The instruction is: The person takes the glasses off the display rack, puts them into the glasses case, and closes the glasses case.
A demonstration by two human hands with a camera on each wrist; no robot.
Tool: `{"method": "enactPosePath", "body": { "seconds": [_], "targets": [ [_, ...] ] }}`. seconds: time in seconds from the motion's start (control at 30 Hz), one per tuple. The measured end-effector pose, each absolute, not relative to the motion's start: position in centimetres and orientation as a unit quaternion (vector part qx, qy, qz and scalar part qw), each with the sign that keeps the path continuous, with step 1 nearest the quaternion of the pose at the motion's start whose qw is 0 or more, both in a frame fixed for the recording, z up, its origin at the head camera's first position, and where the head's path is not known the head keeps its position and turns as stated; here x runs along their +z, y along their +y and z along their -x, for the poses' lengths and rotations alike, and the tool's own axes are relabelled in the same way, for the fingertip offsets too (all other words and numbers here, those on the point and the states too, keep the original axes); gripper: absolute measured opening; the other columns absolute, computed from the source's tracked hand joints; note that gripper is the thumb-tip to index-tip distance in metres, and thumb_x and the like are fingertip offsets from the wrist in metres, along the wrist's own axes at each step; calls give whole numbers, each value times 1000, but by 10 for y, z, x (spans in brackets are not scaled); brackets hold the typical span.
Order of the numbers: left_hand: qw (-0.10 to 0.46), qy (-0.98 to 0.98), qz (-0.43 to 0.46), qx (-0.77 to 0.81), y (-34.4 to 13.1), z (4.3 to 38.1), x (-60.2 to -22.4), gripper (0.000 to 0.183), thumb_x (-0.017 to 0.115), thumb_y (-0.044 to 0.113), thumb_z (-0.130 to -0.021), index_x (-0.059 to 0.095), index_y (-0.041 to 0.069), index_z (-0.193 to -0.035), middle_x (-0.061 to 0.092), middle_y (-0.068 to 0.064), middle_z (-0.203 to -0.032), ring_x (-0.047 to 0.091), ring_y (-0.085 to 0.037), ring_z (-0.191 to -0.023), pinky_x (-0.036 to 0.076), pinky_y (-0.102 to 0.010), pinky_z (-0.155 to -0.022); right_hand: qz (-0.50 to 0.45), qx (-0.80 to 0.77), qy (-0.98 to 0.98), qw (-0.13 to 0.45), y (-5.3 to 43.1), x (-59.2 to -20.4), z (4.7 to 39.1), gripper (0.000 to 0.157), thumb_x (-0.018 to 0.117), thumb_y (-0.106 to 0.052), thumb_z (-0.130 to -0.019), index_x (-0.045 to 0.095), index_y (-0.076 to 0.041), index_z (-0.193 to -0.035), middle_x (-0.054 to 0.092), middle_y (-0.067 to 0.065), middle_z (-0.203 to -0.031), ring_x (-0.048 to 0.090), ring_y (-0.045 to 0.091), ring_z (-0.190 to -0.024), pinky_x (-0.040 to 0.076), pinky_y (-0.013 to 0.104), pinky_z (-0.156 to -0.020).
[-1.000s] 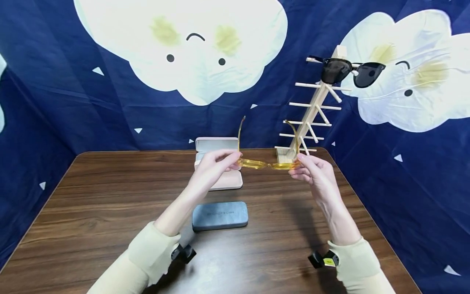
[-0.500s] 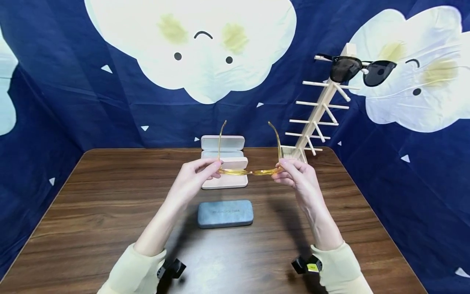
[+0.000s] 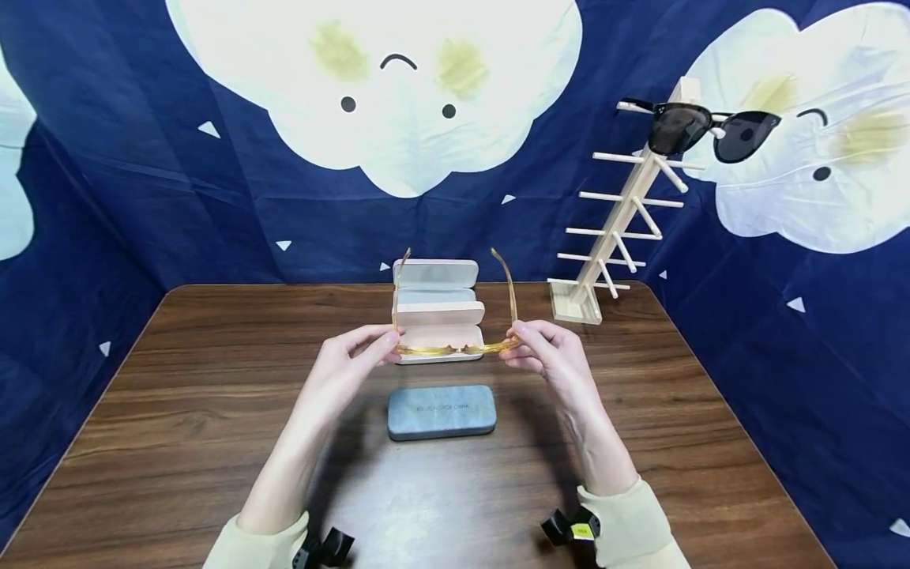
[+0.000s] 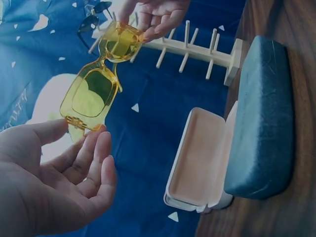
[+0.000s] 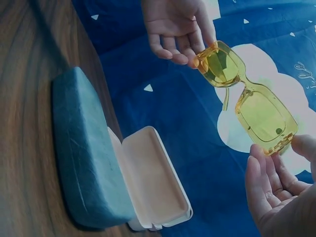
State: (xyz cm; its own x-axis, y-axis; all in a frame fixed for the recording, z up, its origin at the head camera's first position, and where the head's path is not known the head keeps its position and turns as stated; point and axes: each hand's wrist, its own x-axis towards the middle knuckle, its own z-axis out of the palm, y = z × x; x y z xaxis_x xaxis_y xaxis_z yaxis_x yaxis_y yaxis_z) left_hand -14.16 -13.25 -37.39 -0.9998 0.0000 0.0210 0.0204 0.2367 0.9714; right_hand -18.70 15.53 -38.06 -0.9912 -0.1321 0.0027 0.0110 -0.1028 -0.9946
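Yellow transparent sunglasses [image 3: 426, 350] are held up above the table, their temples unfolded and pointing away from me. My left hand [image 3: 347, 365] pinches the left hinge corner between thumb and fingertips; my right hand [image 3: 553, 359] pinches the right one the same way. Both yellow lenses show in the left wrist view, where the sunglasses [image 4: 91, 94] stretch between the two hands. Below them a closed blue glasses case [image 3: 442, 411] lies on the table. Behind it stands an open pale pink glasses case [image 3: 438, 314], partly covered by the sunglasses in the head view.
At the back right a wooden peg rack [image 3: 618, 217] rises from the table [image 3: 213, 379]. Black sunglasses [image 3: 711, 130] hang on its top pegs. A blue cloth [image 3: 128, 158] printed with clouds stands behind and at both sides.
Both hands have carried the yellow sunglasses left and nearer to me, from in front of the rack to above the cases. The grip looks the same. The head view has shifted slightly.
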Motion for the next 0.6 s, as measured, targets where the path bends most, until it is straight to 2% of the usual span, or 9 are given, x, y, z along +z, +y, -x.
{"method": "enactPosePath", "body": {
  "seconds": [0.17,0.3,0.53,0.6],
  "targets": [
    [13,-783,-2,-622,-138,137,-382,39,64,36,-103,71,8,-128,75,-6,-125,74,-7,-94,56,-23,-93,44,-746,662,52,147,-386,187,14,63,-14,-102,69,-3,-98,74,-1,-83,74,12,-71,63,27,-71],
    [11,-775,-4,-632,-140,134,-387,40,63,35,-103,70,6,-130,74,-6,-128,74,-7,-95,56,-22,-93,39,-744,664,57,145,-392,185,16,63,-15,-102,69,-1,-97,74,-1,-83,74,12,-71,63,27,-72],
    [7,-769,-16,-639,-141,129,-395,40,64,32,-103,69,4,-129,75,-10,-124,73,-5,-94,55,-20,-93,39,-743,664,68,143,-403,179,29,64,-17,-101,65,12,-107,74,0,-86,74,14,-73,63,28,-75],
    [5,-768,-21,-640,-142,127,-397,40,65,32,-102,69,3,-130,75,-11,-124,73,-5,-94,55,-22,-93,40,-743,664,71,143,-405,178,28,64,-16,-101,66,11,-107,75,0,-86,74,14,-74,64,29,-75]
  ]
}}
